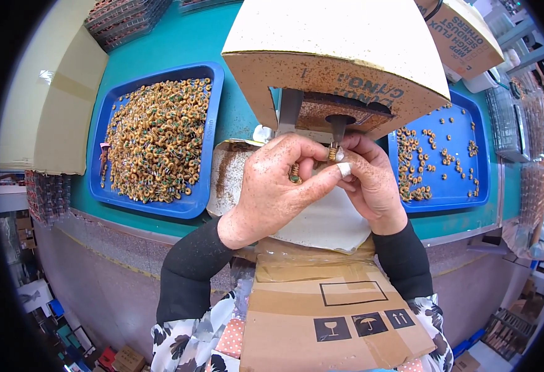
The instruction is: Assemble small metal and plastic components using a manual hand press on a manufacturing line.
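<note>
A small copper-wound ring coil point(332, 153) sits pinched between the fingertips of both hands, just under a grey metal spindle point(339, 126). My left hand point(272, 186) grips it from the left, thumb stretched toward it. A second coil point(295, 173) shows within that hand's curled fingers. My right hand point(371, 183) closes on the coil from the right, with a white wrap on a fingertip. The spindle comes out of an opening in a cardboard-covered machine point(340, 37). Brown specks cover both hands and the cardboard. Whether the coil touches the spindle is hard to see.
On the left, a blue tray point(207, 149) holds a heap of coils and a pink-handled tool point(104, 158). At the right, another blue tray point(455, 199) has scattered coils. White speckled board point(321, 220) lies under my hands. A cardboard box point(340, 335) stands before me.
</note>
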Demonstrator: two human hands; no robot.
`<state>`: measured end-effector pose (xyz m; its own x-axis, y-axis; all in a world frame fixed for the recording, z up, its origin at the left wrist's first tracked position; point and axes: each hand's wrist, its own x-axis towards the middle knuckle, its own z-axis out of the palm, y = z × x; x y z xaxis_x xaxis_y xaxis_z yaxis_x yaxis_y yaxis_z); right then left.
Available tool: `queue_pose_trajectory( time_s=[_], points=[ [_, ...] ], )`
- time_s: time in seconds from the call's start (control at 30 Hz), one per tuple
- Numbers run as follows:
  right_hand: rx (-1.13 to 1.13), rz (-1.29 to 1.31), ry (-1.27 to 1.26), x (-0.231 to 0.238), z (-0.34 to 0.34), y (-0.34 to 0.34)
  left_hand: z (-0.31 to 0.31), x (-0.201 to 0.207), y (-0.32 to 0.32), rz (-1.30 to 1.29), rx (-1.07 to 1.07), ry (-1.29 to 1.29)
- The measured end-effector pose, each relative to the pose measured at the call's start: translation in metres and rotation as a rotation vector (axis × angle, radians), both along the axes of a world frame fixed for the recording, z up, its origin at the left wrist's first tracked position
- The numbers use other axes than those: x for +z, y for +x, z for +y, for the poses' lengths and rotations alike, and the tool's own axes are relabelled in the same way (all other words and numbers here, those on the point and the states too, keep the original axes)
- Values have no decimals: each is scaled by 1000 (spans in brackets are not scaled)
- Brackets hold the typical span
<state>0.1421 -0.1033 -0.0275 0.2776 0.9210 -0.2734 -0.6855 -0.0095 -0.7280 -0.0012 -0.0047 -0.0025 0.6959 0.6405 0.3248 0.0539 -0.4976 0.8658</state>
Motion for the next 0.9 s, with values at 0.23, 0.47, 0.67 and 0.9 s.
queue_pose_trajectory(
  time_s=[0.23, 0.47, 0.67, 0.9],
  points=[
    [67, 66, 38, -5, -3, 0, 4, -12, 1, -90, -39, -654],
    [79, 148, 85, -2, -1, -2, 17, -12, -8, -358, -488, -1307],
    [153, 103, 86, -19, 1, 3, -1, -15, 6, 100, -255, -331],
    [125, 17, 92, -16, 8, -10, -11, -30, 7, 109, -208, 205]
  ],
)
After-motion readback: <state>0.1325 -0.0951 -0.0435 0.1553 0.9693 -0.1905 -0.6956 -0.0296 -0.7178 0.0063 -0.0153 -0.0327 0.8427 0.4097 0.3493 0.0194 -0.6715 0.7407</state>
